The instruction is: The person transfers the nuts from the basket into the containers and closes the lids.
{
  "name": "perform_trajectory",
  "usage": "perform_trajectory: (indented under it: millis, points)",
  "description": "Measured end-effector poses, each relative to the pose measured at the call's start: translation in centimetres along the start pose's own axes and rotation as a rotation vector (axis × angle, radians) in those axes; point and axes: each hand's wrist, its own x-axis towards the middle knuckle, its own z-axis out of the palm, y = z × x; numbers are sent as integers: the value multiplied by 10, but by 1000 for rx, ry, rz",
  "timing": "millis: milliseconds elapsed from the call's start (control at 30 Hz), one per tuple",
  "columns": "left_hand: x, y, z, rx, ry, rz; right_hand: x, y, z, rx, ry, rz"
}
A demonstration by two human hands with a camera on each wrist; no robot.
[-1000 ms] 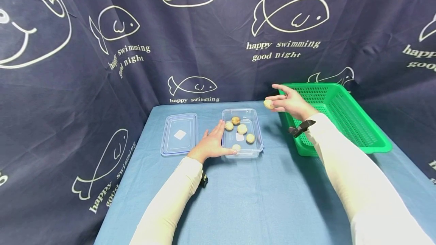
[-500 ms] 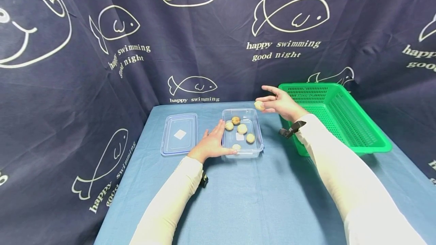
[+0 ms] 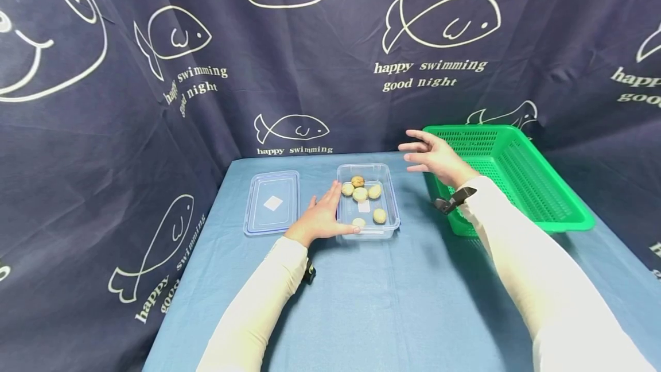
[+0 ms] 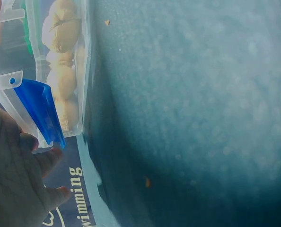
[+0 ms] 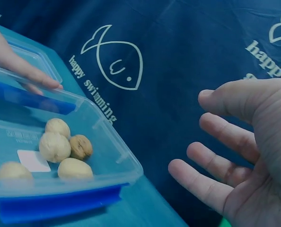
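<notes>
A clear plastic food container (image 3: 395, 204) stands in the middle of the table in the head view, with several walnuts (image 3: 360, 194) inside. Most are pale; one darker walnut (image 3: 357, 181) lies toward the back. My left hand (image 3: 321, 219) rests against the container's left side with fingers extended, its thumb reaching along the near end. In the left wrist view a blue clip (image 4: 39, 111) hangs loose beside those fingers. My right hand (image 3: 440, 159) is in the air between the container and the green basket (image 3: 547, 188), fingers spread, palm bare in the right wrist view.
The container's clear lid (image 3: 273, 217), edged in blue, lies flat to the left. The green basket stands at the right, partly behind the right forearm. A dark curtain (image 3: 351, 90) with fish drawings closes off the back and the sides of the blue table (image 3: 356, 314).
The right hand went left toward the container, let go of its walnut, and has drawn back to the right. One more walnut lies in the container, and others have shifted. The left hand stays put.
</notes>
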Motion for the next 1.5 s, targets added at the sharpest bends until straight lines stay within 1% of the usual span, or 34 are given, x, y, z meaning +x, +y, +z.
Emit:
perform_trajectory:
  millis: [100,300,400,533,600,733,833,867,967,1067,1200,1300,1500]
  points:
    - [1,0,0,-1,1,-2,-10,1,-11,16,22,-33]
    - [0,0,-1,-14,-1,-6,-32,8,-38,137,31,-133]
    - [-1,1,-2,-20,7,-9,-43,14,-54,204,26,-165]
    - [-2,1,-2,-25,10,-12,-58,22,-74,235,25,-171]
    - [-2,1,-1,-28,9,-12,-67,27,-84,232,19,-168]
    - [-1,1,-1,-27,5,-16,-80,37,-104,208,-31,-163]
    - [-1,1,0,-28,2,-22,-88,42,-118,150,-73,-139]
    - [-1,1,0,-30,0,-23,-90,44,-122,151,-96,-127]
    - [0,1,0,-33,-1,-23,-96,47,-133,162,-166,-102]
    - [0,1,0,-32,-3,-22,-102,50,-141,217,-247,-94]
    - [-1,1,0,-43,-3,-19,-107,56,-150,219,-293,-67]
    - [-1,1,1,-44,-4,-19,-108,61,-153,170,-272,-4]
    - [-1,1,2,-38,-10,-20,-107,66,-151,-29,-161,180]
